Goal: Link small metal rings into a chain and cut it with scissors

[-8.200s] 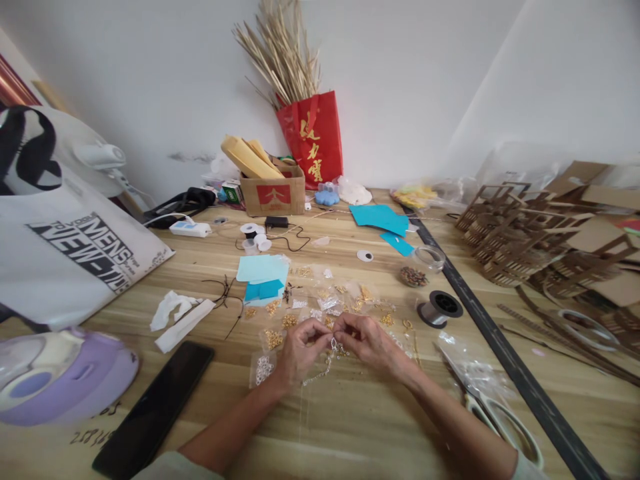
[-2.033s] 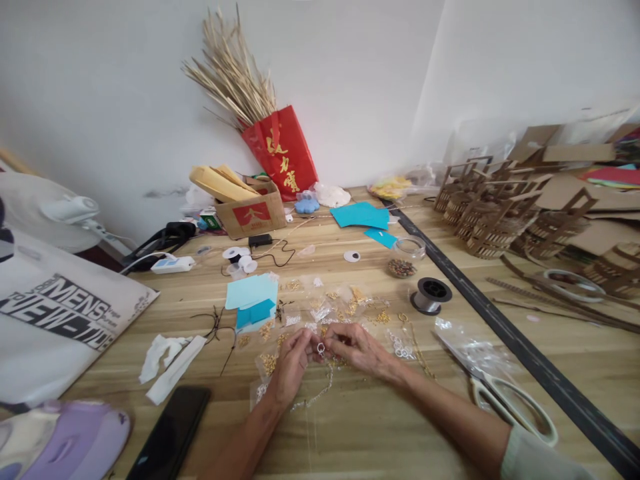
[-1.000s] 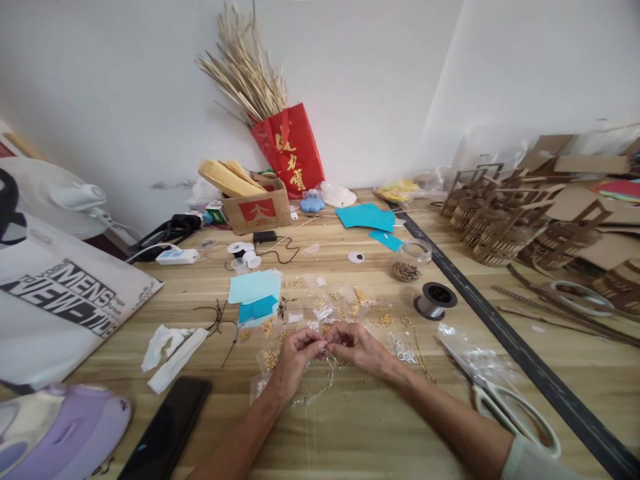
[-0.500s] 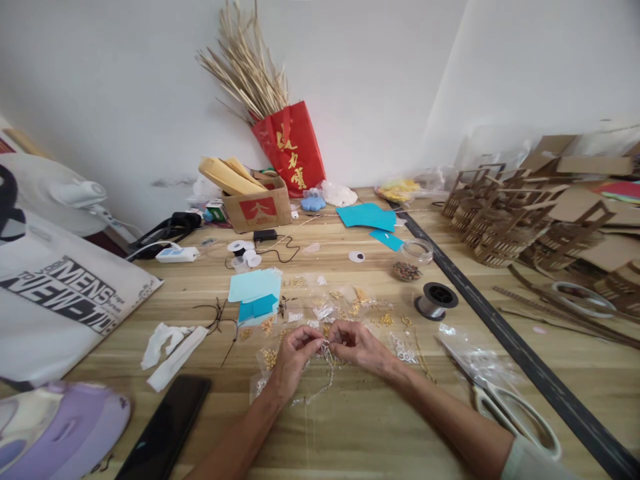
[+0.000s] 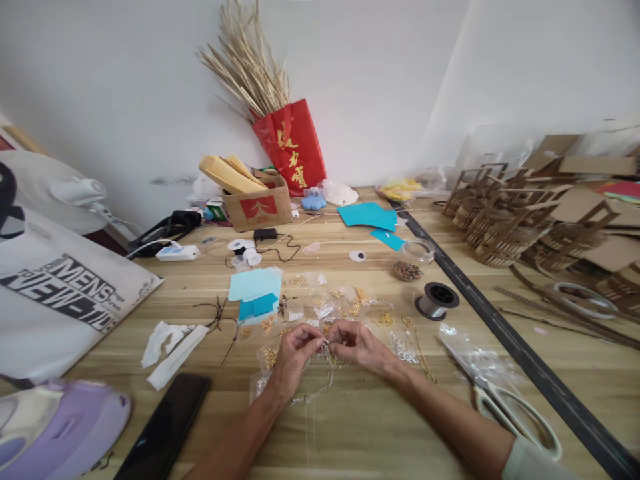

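Near the table's middle, a thin silver chain (image 5: pixel 327 381) hangs in a loop from the fingertips of both hands. My left hand (image 5: pixel 299 351) pinches one part of it between thumb and forefinger. My right hand (image 5: pixel 356 345) is closed in a pinch on the chain just to the right, the fingertips nearly touching. The small piece between the fingertips is too tiny to make out. Around and beyond the hands lie small bags of gold beads (image 5: pixel 269 358), silver rings (image 5: pixel 404 348) and a gold chain (image 5: pixel 425 360).
Scissors (image 5: pixel 517 417) and a wire spool (image 5: pixel 437 301) lie right, near a jar of beads (image 5: pixel 409 269). A black phone (image 5: pixel 165 427) and white strips (image 5: pixel 177 357) lie left. Blue cards (image 5: pixel 256 293) sit beyond the hands; woven baskets (image 5: pixel 510 230) stand back right.
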### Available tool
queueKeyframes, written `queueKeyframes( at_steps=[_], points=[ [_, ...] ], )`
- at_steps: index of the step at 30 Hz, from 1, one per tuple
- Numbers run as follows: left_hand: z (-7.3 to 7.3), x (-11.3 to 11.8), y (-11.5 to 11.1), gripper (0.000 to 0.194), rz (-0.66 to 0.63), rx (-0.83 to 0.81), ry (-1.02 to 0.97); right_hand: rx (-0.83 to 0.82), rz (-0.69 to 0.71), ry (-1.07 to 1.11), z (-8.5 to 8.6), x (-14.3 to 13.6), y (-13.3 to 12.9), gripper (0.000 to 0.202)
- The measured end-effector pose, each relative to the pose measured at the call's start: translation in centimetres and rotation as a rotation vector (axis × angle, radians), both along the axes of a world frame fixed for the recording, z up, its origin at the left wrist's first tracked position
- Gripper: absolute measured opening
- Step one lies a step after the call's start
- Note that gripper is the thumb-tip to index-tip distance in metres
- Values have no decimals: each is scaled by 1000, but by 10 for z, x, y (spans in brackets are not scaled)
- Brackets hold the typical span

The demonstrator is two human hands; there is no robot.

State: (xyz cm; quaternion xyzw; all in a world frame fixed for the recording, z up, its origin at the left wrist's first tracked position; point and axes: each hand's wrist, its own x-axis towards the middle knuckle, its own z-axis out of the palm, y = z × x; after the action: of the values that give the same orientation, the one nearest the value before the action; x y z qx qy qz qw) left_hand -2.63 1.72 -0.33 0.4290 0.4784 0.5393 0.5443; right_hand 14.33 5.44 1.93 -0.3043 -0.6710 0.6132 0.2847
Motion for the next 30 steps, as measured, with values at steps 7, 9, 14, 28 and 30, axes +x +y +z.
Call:
queueKeyframes(
  at_steps=[7, 9, 14, 28, 30],
  points=[
    [-1, 0, 1, 9, -30, -7, -42, -12, -4, 9, -5, 0, 1, 13],
    [-2, 0, 1, 10, -42, 5, -57, -14, -11, 9, -6, 0, 1, 12],
    [0, 0, 2, 10, -22, 4, -2, -20, 0, 25, -6, 0, 2, 12],
    [0, 3, 1, 14, -5, -16, 25, -53, -14, 48, -10, -2, 2, 19],
    [-1, 3, 1, 14, -17, -23, 8, -80, -18, 58, -9, -3, 1, 21]
  ],
)
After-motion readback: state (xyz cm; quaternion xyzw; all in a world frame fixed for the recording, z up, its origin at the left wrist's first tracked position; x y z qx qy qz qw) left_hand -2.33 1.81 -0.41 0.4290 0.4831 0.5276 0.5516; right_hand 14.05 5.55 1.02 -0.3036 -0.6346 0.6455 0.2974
